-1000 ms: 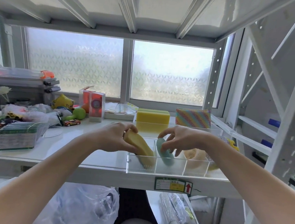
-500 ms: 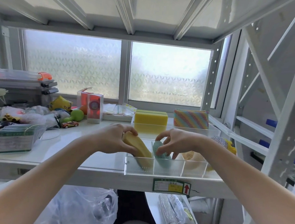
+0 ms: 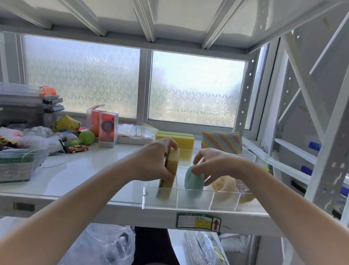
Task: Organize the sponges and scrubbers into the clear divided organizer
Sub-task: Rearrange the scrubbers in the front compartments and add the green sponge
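Observation:
A clear divided organizer [image 3: 195,205] stands at the front edge of the white shelf. My left hand [image 3: 156,162] grips a yellow sponge [image 3: 172,165] with a dark scrub side, held upright in the leftmost front compartment. My right hand [image 3: 213,162] pinches the top of a round teal scrubber [image 3: 193,181] standing in the compartment beside it. Further right sit a tan round scrubber [image 3: 221,184] and a glittery scrubber [image 3: 241,184]. At the back stand a large yellow sponge [image 3: 175,137] and a rainbow-striped sponge [image 3: 222,141].
The shelf's left side is crowded: a stack of clear cards [image 3: 10,165], toy cars [image 3: 77,148], a green toy [image 3: 86,137], red-and-white boxes [image 3: 107,127], grey cases [image 3: 19,103]. White rack posts [image 3: 333,165] rise at right. Plastic bags [image 3: 101,250] lie below.
My left hand has turned the yellow sponge from a slant to upright in its compartment. My right hand has lifted slightly and now pinches the teal scrubber's top edge.

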A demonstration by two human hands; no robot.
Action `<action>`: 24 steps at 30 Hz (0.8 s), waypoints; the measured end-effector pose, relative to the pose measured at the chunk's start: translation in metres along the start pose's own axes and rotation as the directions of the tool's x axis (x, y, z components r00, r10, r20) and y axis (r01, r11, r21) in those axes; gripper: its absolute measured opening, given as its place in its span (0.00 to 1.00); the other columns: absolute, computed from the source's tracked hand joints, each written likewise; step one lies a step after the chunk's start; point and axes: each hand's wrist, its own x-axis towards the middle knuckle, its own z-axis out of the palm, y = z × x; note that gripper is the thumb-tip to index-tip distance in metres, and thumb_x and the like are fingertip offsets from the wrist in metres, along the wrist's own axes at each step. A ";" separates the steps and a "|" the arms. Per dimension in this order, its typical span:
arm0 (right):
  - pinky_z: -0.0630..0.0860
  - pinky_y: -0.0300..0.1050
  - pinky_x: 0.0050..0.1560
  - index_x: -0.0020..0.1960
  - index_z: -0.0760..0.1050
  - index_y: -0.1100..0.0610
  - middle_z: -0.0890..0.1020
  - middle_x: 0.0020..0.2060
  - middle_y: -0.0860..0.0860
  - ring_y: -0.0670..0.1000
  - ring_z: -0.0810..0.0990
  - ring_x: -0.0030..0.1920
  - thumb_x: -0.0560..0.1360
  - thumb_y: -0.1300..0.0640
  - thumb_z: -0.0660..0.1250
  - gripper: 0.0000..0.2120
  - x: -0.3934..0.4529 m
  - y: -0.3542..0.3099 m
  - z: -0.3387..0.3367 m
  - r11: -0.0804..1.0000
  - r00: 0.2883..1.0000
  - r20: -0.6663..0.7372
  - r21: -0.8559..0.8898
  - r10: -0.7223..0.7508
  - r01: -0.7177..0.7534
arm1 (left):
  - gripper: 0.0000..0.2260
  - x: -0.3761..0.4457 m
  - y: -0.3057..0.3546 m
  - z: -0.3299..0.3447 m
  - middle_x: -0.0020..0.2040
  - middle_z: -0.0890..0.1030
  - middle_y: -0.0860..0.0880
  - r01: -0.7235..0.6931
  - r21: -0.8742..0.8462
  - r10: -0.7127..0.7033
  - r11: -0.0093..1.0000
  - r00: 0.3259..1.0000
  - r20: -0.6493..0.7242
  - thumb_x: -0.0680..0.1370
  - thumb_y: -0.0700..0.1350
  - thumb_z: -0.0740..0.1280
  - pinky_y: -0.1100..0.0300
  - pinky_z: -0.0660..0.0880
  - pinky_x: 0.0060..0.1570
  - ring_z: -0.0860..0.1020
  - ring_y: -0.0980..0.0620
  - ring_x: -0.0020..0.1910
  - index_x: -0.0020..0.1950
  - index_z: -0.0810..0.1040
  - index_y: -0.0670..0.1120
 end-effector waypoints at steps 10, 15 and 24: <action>0.79 0.37 0.36 0.56 0.79 0.65 0.83 0.49 0.58 0.47 0.79 0.37 0.72 0.57 0.69 0.16 0.002 0.008 -0.005 0.984 0.990 -0.132 -0.163 0.047 -0.068 | 0.25 0.010 0.005 0.012 0.63 0.71 0.54 -0.075 0.095 0.060 0.993 0.986 0.153 0.67 0.45 0.72 0.52 0.69 0.65 0.70 0.52 0.61 0.64 0.74 0.54; 0.81 0.39 0.38 0.55 0.79 0.66 0.83 0.43 0.56 0.48 0.81 0.37 0.72 0.58 0.71 0.15 0.004 0.007 -0.002 0.995 0.993 -0.110 -0.079 0.044 -0.053 | 0.26 0.008 0.004 0.014 0.62 0.71 0.53 -0.065 0.015 0.062 0.998 0.987 0.149 0.67 0.50 0.71 0.51 0.73 0.61 0.74 0.50 0.59 0.65 0.71 0.53; 0.81 0.38 0.36 0.51 0.81 0.66 0.85 0.46 0.59 0.48 0.81 0.36 0.69 0.59 0.74 0.14 0.006 0.008 0.001 0.994 0.983 -0.183 -0.095 0.032 -0.051 | 0.31 0.006 -0.003 0.019 0.59 0.76 0.50 -0.038 0.020 0.035 0.999 0.990 0.137 0.67 0.49 0.72 0.51 0.74 0.60 0.75 0.49 0.57 0.68 0.66 0.55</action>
